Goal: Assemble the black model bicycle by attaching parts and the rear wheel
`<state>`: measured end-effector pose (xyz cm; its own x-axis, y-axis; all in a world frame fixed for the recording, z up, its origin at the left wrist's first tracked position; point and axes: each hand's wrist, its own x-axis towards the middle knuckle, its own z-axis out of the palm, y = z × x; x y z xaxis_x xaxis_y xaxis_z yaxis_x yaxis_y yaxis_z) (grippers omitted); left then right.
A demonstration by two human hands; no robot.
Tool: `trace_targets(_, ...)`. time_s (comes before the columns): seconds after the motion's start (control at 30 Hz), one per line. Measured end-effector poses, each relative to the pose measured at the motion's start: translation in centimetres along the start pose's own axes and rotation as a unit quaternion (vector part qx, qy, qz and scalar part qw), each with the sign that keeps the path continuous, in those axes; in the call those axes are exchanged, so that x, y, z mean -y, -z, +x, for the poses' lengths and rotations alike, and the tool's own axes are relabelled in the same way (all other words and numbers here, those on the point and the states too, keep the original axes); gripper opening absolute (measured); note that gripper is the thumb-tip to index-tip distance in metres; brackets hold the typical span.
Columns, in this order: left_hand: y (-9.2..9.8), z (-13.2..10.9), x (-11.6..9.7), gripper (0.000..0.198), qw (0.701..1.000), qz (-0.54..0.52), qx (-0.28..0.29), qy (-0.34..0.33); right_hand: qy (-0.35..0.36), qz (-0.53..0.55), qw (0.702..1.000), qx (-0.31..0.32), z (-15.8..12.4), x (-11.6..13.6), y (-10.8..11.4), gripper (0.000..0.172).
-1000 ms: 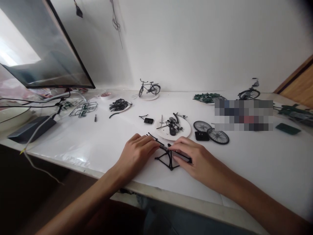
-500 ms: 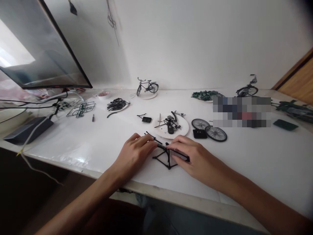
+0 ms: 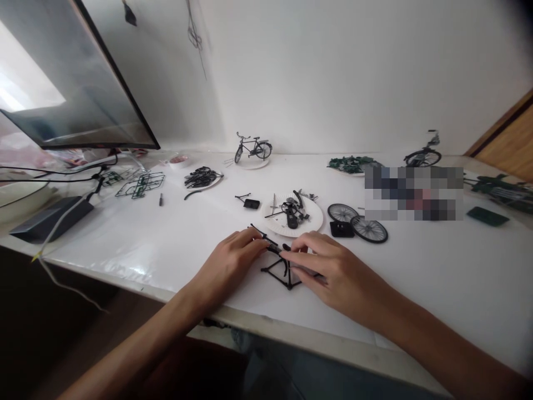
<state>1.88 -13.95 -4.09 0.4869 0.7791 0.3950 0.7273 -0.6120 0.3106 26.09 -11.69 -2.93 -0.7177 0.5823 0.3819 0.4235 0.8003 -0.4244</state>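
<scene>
A black model bicycle frame (image 3: 275, 278) lies on the white table in front of me. My left hand (image 3: 233, 255) is closed, pinching the upper end of a curved black mudguard (image 3: 286, 269) at the frame's rear. From the other side, my right hand (image 3: 328, 266) grips the frame between thumb and fingers, its index fingertip against the curved mudguard. That hand hides much of the frame's right side. Just beyond my left fingertips lies a thin black forked part (image 3: 260, 232).
Behind my hands stands a white paper plate (image 3: 314, 222) of black and grey parts. Two spoked wheels (image 3: 370, 229) lie to its right beside a black pad (image 3: 341, 229). A finished model bicycle (image 3: 255, 148) stands farther back. A monitor (image 3: 83, 83) rises at left.
My right index finger has moved left and inward along the frame to the curved mudguard. The left hand keeps its pinch, and the view has shifted slightly.
</scene>
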Motion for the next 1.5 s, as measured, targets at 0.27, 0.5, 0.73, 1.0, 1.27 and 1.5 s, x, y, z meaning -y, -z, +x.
trace_targets(0.27, -0.4, 0.0, 0.2, 0.021, 1.0, -0.018, -0.004, 0.008, 0.058, -0.032, 0.998, 0.018, 0.0, 0.1, 0.3, 0.024)
trace_targets(0.5, -0.8, 0.2, 0.5, 0.018, 1.0, -0.001, -0.021, -0.008, 0.105, -0.054, 0.993, 0.024, 0.2, 0.4, 0.7, 0.022)
trace_targets(0.73, -1.0, 0.3, 0.5, 0.016, 1.0, 0.01, -0.023, -0.002, 0.103, -0.042, 0.993, 0.05, 0.2, 0.9, 1.1, 0.022)
trace_targets(1.0, -0.9, 0.4, 0.4, 0.015, 1.0, 0.011, -0.013, 0.01, 0.087, -0.03, 0.995, 0.042, 0.0, 0.3, 1.4, 0.02)
trace_targets(1.27, -0.7, 0.4, 0.4, 0.018, 1.0, 0.014, -0.007, 0.001, 0.089, -0.039, 0.995, 0.016, -0.2, 0.0, 1.2, 0.022)
trace_targets(1.5, -0.7, 0.4, 0.2, 0.017, 1.0, 0.016, -0.013, 0.005, 0.102, -0.08, 0.991, 0.022, -0.3, -0.1, 1.1, 0.02)
